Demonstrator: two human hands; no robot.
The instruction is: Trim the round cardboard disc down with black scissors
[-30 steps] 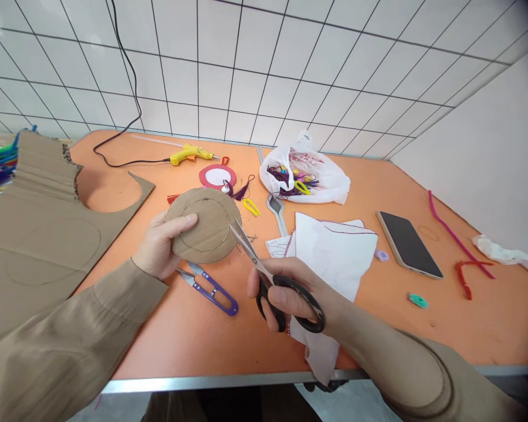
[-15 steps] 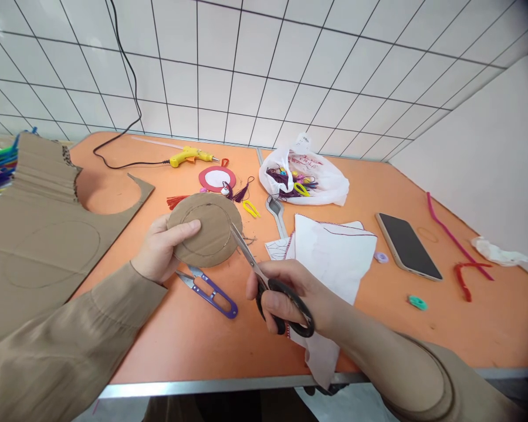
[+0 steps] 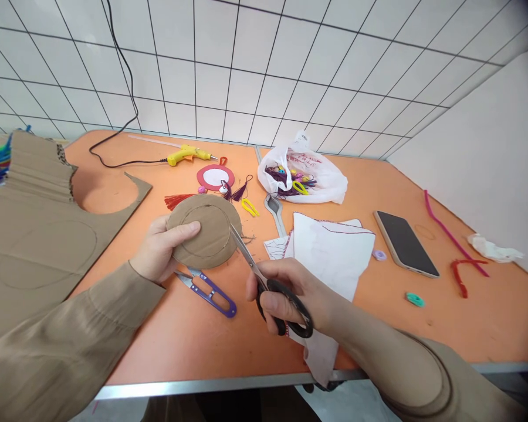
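Observation:
My left hand (image 3: 162, 243) grips a round cardboard disc (image 3: 209, 234) by its left side, thumb on top. A smaller circle is drawn on the disc's face. In my right hand (image 3: 286, 296) are black-handled scissors (image 3: 245, 249), my fingers through the loops. Their blades look nearly closed, and the tips reach the right part of the disc near the drawn line. Whether they pierce the cardboard I cannot tell. Below the disc, purple thread snips (image 3: 211, 293) lie on the table. White cloth (image 3: 330, 252) with red stitching lies beyond my right hand.
At left lies a large cardboard sheet (image 3: 39, 234) with a cut-out. A yellow glue gun (image 3: 189, 155), red ring (image 3: 198, 176), tassels and a white plastic bag (image 3: 321, 181) are at the back. A phone (image 3: 405, 243) and pipe cleaners (image 3: 455, 234) lie at right.
The camera view has shifted slightly, so the table items appear a little further left. Both hands, the disc and the scissors hold almost the same position.

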